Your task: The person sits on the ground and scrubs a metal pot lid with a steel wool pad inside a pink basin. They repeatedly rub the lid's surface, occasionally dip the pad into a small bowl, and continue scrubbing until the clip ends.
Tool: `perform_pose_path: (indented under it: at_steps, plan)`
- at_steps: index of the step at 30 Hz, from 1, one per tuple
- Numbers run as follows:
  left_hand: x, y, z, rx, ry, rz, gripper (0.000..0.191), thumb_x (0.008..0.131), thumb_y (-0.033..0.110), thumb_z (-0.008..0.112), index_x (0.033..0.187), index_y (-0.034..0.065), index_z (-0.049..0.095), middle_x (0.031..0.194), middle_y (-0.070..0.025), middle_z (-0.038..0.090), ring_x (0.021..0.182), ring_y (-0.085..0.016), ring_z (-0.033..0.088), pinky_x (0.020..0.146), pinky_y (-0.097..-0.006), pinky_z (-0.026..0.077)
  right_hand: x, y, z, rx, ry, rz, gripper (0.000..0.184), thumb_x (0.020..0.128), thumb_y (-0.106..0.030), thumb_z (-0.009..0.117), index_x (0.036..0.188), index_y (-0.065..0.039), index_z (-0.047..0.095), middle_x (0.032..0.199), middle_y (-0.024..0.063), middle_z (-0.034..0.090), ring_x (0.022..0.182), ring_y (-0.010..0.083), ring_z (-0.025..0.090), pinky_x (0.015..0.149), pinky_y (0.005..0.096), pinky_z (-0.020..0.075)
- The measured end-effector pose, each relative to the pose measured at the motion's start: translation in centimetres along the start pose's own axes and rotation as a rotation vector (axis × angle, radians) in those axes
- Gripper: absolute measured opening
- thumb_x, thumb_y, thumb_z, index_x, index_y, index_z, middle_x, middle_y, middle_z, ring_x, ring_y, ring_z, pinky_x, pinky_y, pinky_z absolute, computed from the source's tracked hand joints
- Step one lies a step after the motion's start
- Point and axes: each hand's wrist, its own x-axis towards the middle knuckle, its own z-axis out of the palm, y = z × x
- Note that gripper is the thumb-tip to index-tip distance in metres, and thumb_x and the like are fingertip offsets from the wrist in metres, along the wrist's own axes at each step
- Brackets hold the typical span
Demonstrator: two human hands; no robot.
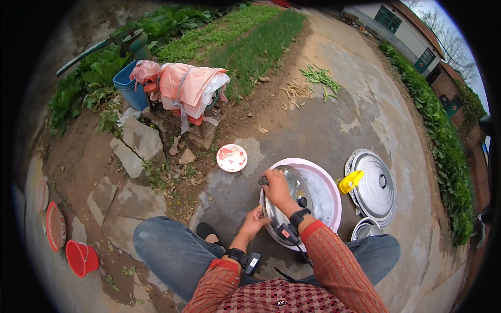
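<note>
A glass pot lid with a dark knob stands tilted in a pink basin before me. My left hand grips the lid's near left rim. My right hand is at the lid's upper left edge, with a dark grey scouring pad between its fingers. Whitish water shows in the basin, right of the lid. A yellow bottle stands right of the basin, against a large metal lid. A metal pot is partly hidden by my right knee.
A white and red bowl lies on the concrete beyond the basin. Green bean pods and pale pods are farther off. A wrapped pump-like thing, a blue bucket, stones and a red bucket are at left.
</note>
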Motion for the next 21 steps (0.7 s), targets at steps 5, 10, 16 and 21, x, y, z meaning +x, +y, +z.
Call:
perform_pose_path:
  at_steps: [5, 10, 16, 21]
  plan:
    - [0.3, -0.4, -0.2, -0.055, -0.012, 0.104, 0.051, 0.084, -0.003, 0.062, 0.133, 0.0089, 0.055, 0.109, 0.0029, 0.066, 0.097, -0.007, 0.060, 0.084, -0.0253, 0.049, 0.2, -0.5, -0.6, 0.017, 0.001, 0.009, 0.035, 0.068, -0.004, 0.077, 0.097, -0.007, 0.058, 0.096, 0.0158, 0.061, 0.097, 0.0364, 0.056, 0.083, 0.0452, 0.0481]
    - [0.7, -1.3, -1.0, 0.051, 0.069, 0.000, 0.049, 0.083, -0.002, 0.063, 0.131, 0.0085, 0.056, 0.107, 0.0031, 0.066, 0.091, -0.007, 0.059, 0.078, -0.0231, 0.047, -5.1, -2.9, -1.6, 0.045, -0.218, -0.043, 0.035, 0.068, -0.007, 0.078, 0.097, -0.008, 0.058, 0.096, 0.0148, 0.061, 0.096, 0.0352, 0.057, 0.082, 0.0443, 0.0495]
    - [0.1, 0.0, 0.3, -0.011, -0.002, 0.052, 0.048, 0.084, -0.002, 0.061, 0.130, 0.0110, 0.057, 0.106, 0.0048, 0.066, 0.088, -0.005, 0.060, 0.075, -0.0221, 0.047, 1.4, -0.6, -0.7, -0.053, -0.016, 0.092, 0.037, 0.070, -0.010, 0.078, 0.102, -0.007, 0.057, 0.097, 0.0157, 0.063, 0.099, 0.0367, 0.058, 0.085, 0.0438, 0.0500]
    - [-0.1, 1.3, 0.2, -0.081, 0.085, 0.005, 0.044, 0.084, 0.000, 0.060, 0.126, 0.0116, 0.060, 0.097, 0.0063, 0.064, 0.077, -0.006, 0.054, 0.068, -0.0213, 0.043, 2.9, 2.0, -3.7, 0.080, 0.071, 0.155, 0.037, 0.071, -0.008, 0.074, 0.106, -0.006, 0.061, 0.101, 0.0167, 0.065, 0.102, 0.0375, 0.057, 0.090, 0.0432, 0.0482]
